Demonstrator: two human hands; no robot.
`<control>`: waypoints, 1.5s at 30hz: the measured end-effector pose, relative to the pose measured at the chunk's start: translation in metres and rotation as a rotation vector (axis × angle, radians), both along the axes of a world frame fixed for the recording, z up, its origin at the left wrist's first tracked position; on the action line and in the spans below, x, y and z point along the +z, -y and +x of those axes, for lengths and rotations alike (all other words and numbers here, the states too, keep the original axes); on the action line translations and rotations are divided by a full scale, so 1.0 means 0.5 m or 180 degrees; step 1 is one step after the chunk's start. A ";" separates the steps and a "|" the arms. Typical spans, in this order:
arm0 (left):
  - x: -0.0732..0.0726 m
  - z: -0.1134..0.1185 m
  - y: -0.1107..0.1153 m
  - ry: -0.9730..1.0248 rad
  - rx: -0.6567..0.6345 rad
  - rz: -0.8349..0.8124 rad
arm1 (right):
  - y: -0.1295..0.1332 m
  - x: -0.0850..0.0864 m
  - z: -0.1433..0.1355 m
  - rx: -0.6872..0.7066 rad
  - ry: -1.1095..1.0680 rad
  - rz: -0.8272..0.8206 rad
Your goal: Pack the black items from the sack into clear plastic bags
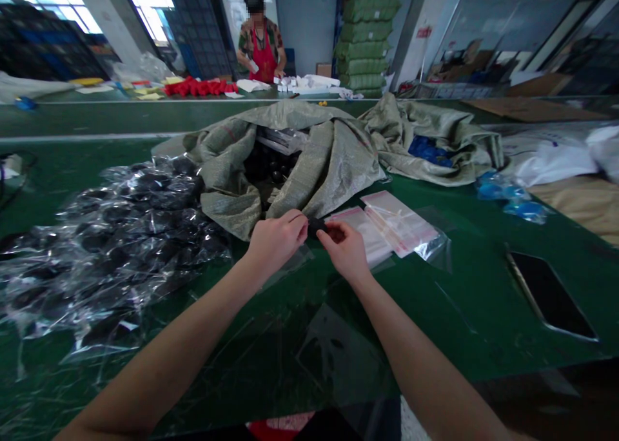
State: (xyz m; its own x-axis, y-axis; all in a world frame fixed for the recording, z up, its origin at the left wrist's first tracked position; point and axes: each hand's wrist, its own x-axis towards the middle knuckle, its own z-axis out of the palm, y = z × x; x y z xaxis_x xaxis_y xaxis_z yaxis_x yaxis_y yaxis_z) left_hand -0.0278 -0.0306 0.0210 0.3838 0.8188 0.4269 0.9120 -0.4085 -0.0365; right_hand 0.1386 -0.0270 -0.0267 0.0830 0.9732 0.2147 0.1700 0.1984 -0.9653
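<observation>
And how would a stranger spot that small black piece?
On the long green table, find the larger open grey-green woven sack. Before it, the bare left hand and bare right hand meet. They hold the small black piece, unlike the dark, plastic-wrapped items heaped left.

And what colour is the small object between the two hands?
The small object is black, shown best in the head view.

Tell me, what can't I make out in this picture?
All in the head view:
Black item: full shape, partly covered by the left hand and right hand.
Large open sack: its depths, hidden by folds and shadow.
Bagged black pieces: exact outlines, obscured by shiny, wrinkled plastic.
Distant red sign: wording, too small and blurred.
White object: full form, at the dim left edge.
</observation>
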 end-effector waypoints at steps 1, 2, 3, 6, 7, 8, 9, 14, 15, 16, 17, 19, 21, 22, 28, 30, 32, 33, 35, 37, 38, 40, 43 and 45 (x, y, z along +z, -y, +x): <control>-0.002 0.003 0.000 -0.0003 0.0047 -0.0013 | 0.000 -0.001 0.000 0.0006 0.0000 -0.0001; -0.002 0.006 0.000 0.0007 0.0091 -0.0034 | -0.001 -0.001 -0.001 0.0012 -0.0006 -0.0009; -0.001 0.008 -0.001 0.0033 0.0127 -0.0060 | -0.001 -0.002 -0.001 0.0020 -0.0018 -0.0026; 0.012 0.008 -0.003 0.0204 0.0208 -0.0145 | -0.004 -0.001 0.000 0.0012 -0.0062 -0.0111; 0.018 0.005 -0.004 0.0277 0.0219 -0.0173 | -0.006 0.000 0.001 -0.0001 -0.0067 -0.0135; 0.026 0.002 -0.004 0.0352 0.0225 -0.0206 | -0.007 0.000 0.002 -0.0018 -0.0063 -0.0154; 0.035 -0.001 -0.003 0.0418 0.0213 -0.0263 | -0.008 0.002 0.003 -0.0042 -0.0061 -0.0170; 0.073 -0.004 0.033 0.0288 -0.0923 -0.1575 | -0.012 0.009 0.008 -0.0188 -0.0175 -0.0266; 0.078 -0.001 0.046 0.0188 -0.1441 -0.2040 | -0.013 0.011 0.009 -0.0217 -0.0201 -0.0289; 0.081 0.002 0.057 0.0083 -0.1933 -0.2493 | -0.013 0.013 0.011 -0.0240 -0.0220 -0.0312; 0.081 0.004 0.065 -0.0023 -0.2300 -0.2871 | -0.014 0.014 0.012 -0.0265 -0.0234 -0.0333; 0.072 0.005 0.066 -0.0172 -0.2429 -0.3173 | -0.016 0.016 0.015 -0.0298 -0.0248 -0.0357; 0.051 -0.002 0.046 -0.0193 -0.1807 -0.2805 | -0.020 0.014 0.017 -0.0334 -0.0275 -0.0389; 0.037 -0.008 0.030 -0.0158 -0.1365 -0.2474 | -0.022 0.012 0.017 -0.0353 -0.0304 -0.0411; -0.056 -0.025 -0.046 -0.0310 0.0349 -0.1515 | -0.035 -0.004 0.018 -0.0313 -0.0528 -0.0541; -0.076 -0.021 -0.049 -0.0337 0.0367 -0.1449 | -0.037 -0.005 0.018 -0.0332 -0.0542 -0.0572; -0.088 -0.019 -0.048 -0.0345 0.0308 -0.1365 | -0.037 -0.005 0.018 -0.0345 -0.0550 -0.0588; -0.090 -0.019 -0.047 -0.0366 0.0236 -0.1337 | -0.036 -0.004 0.018 -0.0347 -0.0554 -0.0590; -0.092 -0.021 -0.047 -0.0435 0.0031 -0.1314 | -0.036 -0.003 0.017 -0.0339 -0.0564 -0.0585; -0.089 -0.024 -0.049 -0.0467 -0.0132 -0.1347 | -0.036 -0.002 0.017 -0.0328 -0.0560 -0.0577; -0.088 -0.026 -0.050 -0.0454 -0.0162 -0.1379 | -0.036 -0.003 0.018 -0.0331 -0.0555 -0.0579; -0.084 -0.028 -0.052 -0.0386 -0.0150 -0.1447 | -0.037 -0.005 0.019 -0.0348 -0.0548 -0.0578; -0.079 -0.029 -0.053 -0.0307 -0.0100 -0.1529 | -0.041 -0.012 0.023 -0.0367 -0.0566 -0.0534; -0.076 -0.029 -0.054 -0.0236 -0.0094 -0.1519 | -0.045 -0.017 0.025 -0.0365 -0.0620 -0.0513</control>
State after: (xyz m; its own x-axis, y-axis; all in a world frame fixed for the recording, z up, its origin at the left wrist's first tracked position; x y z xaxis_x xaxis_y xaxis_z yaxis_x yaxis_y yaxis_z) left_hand -0.0423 -0.0039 -0.0169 0.4250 0.9049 -0.0232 0.9019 -0.4211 0.0967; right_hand 0.1513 -0.0046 -0.0353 0.2190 0.9754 0.0271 -0.0095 0.0299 -0.9995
